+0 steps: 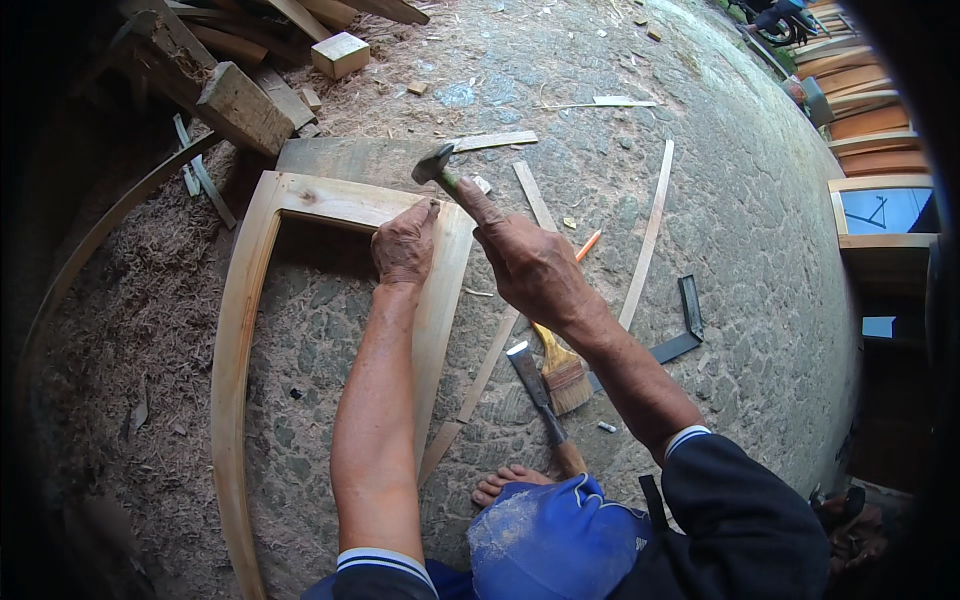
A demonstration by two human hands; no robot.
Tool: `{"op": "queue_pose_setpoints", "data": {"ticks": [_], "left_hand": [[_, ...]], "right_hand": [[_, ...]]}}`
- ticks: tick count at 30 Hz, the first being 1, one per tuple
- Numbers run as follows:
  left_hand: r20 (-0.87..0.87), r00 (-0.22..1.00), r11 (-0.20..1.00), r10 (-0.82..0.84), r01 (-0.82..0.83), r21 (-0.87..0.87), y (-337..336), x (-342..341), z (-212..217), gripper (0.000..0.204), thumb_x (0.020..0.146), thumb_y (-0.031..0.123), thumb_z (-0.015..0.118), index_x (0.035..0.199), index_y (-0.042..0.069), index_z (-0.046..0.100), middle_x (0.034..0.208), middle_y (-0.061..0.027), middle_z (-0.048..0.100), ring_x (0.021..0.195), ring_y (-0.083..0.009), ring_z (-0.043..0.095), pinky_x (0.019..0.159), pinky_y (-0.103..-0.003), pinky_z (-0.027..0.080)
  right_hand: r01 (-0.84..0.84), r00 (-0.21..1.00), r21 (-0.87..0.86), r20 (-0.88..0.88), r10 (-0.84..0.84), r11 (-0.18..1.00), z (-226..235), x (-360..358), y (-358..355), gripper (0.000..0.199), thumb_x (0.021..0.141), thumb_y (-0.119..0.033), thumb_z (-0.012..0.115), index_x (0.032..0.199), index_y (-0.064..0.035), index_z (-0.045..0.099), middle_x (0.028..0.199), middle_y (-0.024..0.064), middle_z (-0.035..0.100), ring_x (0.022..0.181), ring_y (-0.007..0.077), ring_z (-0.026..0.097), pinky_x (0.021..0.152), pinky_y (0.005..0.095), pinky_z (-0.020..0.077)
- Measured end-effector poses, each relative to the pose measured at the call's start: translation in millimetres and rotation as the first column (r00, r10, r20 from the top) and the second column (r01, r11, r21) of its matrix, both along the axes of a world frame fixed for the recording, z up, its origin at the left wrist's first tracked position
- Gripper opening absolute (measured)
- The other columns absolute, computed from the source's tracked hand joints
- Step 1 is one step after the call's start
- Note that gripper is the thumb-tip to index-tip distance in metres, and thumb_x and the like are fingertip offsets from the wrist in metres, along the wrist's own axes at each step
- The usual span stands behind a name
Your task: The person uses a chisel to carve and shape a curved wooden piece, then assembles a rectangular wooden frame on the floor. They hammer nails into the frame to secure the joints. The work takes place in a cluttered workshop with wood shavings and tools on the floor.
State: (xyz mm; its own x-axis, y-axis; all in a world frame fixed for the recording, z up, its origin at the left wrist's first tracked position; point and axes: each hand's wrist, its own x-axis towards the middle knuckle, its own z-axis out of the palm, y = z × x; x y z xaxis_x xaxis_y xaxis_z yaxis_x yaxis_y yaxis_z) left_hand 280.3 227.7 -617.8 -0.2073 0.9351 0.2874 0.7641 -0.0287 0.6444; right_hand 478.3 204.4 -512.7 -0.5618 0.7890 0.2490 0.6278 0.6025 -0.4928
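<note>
A pale wooden frame (245, 300) with a curved left side lies on the ground in front of me. My left hand (404, 245) is closed at its upper right corner, fingertips pinched together against the wood. Whatever the fingers hold there is too small to make out. In my right hand (535, 262) is a hammer (433, 165), its metal head raised just above and beyond the left fingertips. The right index finger stretches along the greenish handle. Under the frame's top rail, a flat board (340, 154) shows along the far edge.
Right of the frame lie a chisel (530, 372), a paintbrush (565, 375), a black square (690, 312), an orange pencil (589, 244) and thin wood strips (652, 230). Timber blocks (245, 108) stand far left above shavings (150, 300). My bare foot (505, 482) is near the chisel handle.
</note>
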Motion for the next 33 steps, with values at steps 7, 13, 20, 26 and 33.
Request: {"op": "queue_pose_setpoints", "data": {"ticks": [7,13,20,26,33], "left_hand": [[-0.085,0.996,0.998,-0.014,0.008,-0.064,0.1,-0.8,1.0,0.022,0.096,0.030,0.062,0.099,0.010,0.071,0.088,-0.0143,0.071,0.080,-0.0354,0.070,0.067,-0.042,0.054],[-0.042,0.999,0.999,-0.031,0.030,-0.020,-2.2,0.2,1.6,0.018,0.095,0.028,0.061,0.103,0.016,0.072,0.089,-0.0137,0.071,0.081,-0.0358,0.069,0.069,-0.044,0.055],[-0.011,0.998,0.998,-0.060,0.060,-0.033,1.0,-1.2,-2.1,0.019,0.092,0.025,0.065,0.101,0.011,0.074,0.095,-0.0134,0.072,0.089,-0.0330,0.069,0.078,-0.043,0.054],[-0.019,0.999,0.993,-0.040,0.042,0.115,0.6,-4.5,-7.9,0.016,0.088,0.020,0.070,0.098,0.009,0.075,0.098,-0.0101,0.070,0.094,-0.0303,0.066,0.083,-0.039,0.053],[-0.038,0.999,0.997,-0.008,0.011,0.071,-3.0,1.8,-6.7,0.012,0.087,0.017,0.068,0.094,0.010,0.075,0.097,-0.0082,0.069,0.096,-0.0300,0.063,0.083,-0.039,0.052]], "right_hand": [[0.021,0.998,-0.049,0.061,-0.018,0.999,-6.8,-7.2,10.5,0.075,0.094,-0.004,0.052,0.159,-0.0205,0.020,0.071,0.0151,0.057,0.061,0.0304,0.061,0.056,0.0465,0.0499],[0.007,0.990,0.128,-0.142,0.011,0.992,-15.8,-4.4,-7.2,0.071,0.095,-0.006,0.052,0.158,-0.0214,0.024,0.072,0.0159,0.057,0.060,0.0311,0.061,0.054,0.0470,0.0494],[0.042,0.994,0.067,-0.099,-0.036,0.997,-30.1,-4.0,-6.4,0.069,0.095,-0.009,0.052,0.158,-0.0220,0.026,0.074,0.0170,0.060,0.063,0.0337,0.064,0.056,0.0478,0.0510],[0.063,0.997,-0.046,-0.031,-0.064,0.997,-32.8,-1.3,-5.2,0.070,0.095,-0.010,0.053,0.158,-0.0240,0.024,0.075,0.0165,0.061,0.063,0.0326,0.064,0.056,0.0479,0.0508],[0.119,0.993,-0.158,0.022,-0.117,0.980,-49.4,-6.9,-6.8,0.065,0.097,-0.011,0.051,0.157,-0.0240,0.027,0.080,0.0196,0.064,0.065,0.0370,0.064,0.062,0.0513,0.0510]]}}
